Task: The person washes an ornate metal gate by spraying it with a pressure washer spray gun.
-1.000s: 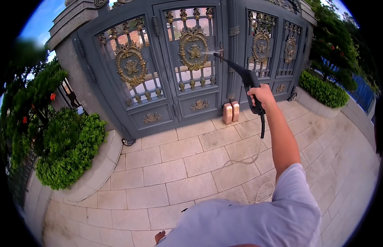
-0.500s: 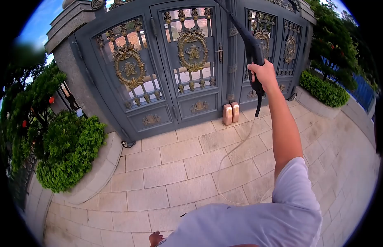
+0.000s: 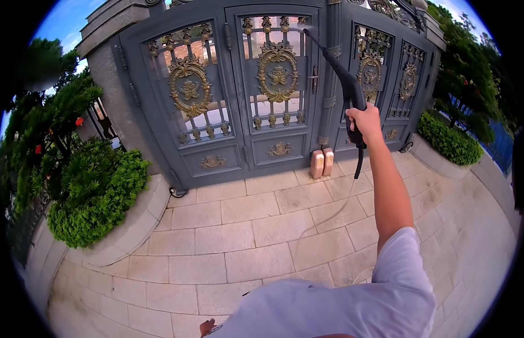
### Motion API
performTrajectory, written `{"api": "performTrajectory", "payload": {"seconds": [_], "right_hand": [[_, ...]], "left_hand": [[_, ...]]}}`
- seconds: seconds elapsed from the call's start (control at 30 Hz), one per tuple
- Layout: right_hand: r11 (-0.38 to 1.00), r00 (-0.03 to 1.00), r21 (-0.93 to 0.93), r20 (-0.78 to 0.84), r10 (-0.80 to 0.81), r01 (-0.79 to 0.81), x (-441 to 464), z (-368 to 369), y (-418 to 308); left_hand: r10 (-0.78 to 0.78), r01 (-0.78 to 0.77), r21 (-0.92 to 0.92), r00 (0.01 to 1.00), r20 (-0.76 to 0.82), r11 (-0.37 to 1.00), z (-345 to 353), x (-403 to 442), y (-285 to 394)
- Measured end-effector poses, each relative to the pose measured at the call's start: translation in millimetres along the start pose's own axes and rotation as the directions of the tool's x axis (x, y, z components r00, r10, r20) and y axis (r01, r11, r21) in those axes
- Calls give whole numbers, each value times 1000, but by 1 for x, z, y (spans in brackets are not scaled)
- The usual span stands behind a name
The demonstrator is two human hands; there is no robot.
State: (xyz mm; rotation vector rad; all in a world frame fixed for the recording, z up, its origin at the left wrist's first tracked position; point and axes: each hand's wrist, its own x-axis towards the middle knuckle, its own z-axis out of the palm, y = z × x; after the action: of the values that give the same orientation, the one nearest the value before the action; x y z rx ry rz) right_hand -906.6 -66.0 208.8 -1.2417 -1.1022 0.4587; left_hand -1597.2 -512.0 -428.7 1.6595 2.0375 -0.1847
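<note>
My right hand [image 3: 365,121] is wrapped round the grip of a black spray gun [image 3: 347,82]. The gun's long nozzle points up and left, its tip in front of the upper part of a grey metal gate [image 3: 245,123] with gold ornaments. A faint spray shows at the tip. From the gun's lower end a thin pale hose [image 3: 329,221] runs down to the paving. Low beside my shirt, my left hand [image 3: 207,327] shows only in part, and its fingers are too small to make out.
Two pinkish-gold blocks [image 3: 317,164] stand at the gate's foot. Green shrubs [image 3: 98,197] fill a curved stone planter [image 3: 139,225] on the left. Another planter [image 3: 436,160] with a hedge is at the right. A stone pillar [image 3: 119,84] borders the gate.
The nozzle first swung up from the middle ornament to above the gate panel, and its tip is now slightly lower, by the panel's upper right. The view has shifted a little.
</note>
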Motion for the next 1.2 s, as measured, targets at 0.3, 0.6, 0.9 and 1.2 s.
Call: {"api": "performTrajectory", "payload": {"seconds": [0.3, 0.6, 0.9, 1.2], "right_hand": [[999, 994, 39, 104, 19, -23, 14, 26, -18], [998, 993, 15, 94, 67, -68, -16, 50, -3], [993, 994, 101, 91, -62, 53, -18, 82, -22], [999, 992, -17, 118, 48, -46, -54, 101, 8]], "left_hand": [[23, -23, 8, 995, -93, 1000, 20, -20, -6], [-112, 101, -209, 993, -42, 973, 26, -25, 7], [-340, 288, -624, 940, 39, 726, -7, -66, 15], [-359, 298, -692, 931, 60, 658, -25, -80, 20]]}}
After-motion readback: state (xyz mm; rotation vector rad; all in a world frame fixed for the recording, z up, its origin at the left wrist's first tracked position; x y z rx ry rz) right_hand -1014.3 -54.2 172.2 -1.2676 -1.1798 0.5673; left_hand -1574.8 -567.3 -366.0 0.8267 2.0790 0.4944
